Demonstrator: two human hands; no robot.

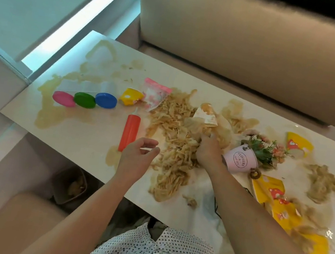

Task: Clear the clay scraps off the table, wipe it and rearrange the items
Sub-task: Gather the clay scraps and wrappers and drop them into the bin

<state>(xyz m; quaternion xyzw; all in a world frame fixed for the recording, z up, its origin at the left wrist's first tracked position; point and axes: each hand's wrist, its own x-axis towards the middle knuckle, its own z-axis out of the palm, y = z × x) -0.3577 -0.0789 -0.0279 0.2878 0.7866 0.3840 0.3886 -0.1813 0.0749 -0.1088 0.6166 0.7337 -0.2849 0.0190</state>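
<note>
Clay scraps [174, 132] are heaped in a wide tan pile of thin strips at the middle of the white counter [81, 133], reaching almost to its near edge. The right hand [208, 150] is sunk into the right side of the pile, its fingers curled down around a bunch of the strips. The left hand [138, 155] is held just above the pile's left edge, fingers loosely bent and nothing held.

A smeared paper cup [206, 115] lies tipped on the far part of the pile. A red squeeze bottle [129, 132] lies just left of the scraps, near the left hand. A pink pouch [155, 96] and a tipped yellow cup [131, 97] are found at the pile's far left corner. Beyond them a blue lid [106, 100], a green lid [84, 100] and a pink lid [63, 99] are lined up side by side.

A pink bucket [240, 161] marked "FLOWERS & GARDEN" lies on its side just right of the right wrist, with artificial flowers [265, 149] spilling from it. Further right, a second clay lump [322, 183] and flattened yellow cups [276, 199] are seen. Tan smears [48, 112] are spread over the counter's left end. A bin [70, 186] stands on the floor below the near edge.
</note>
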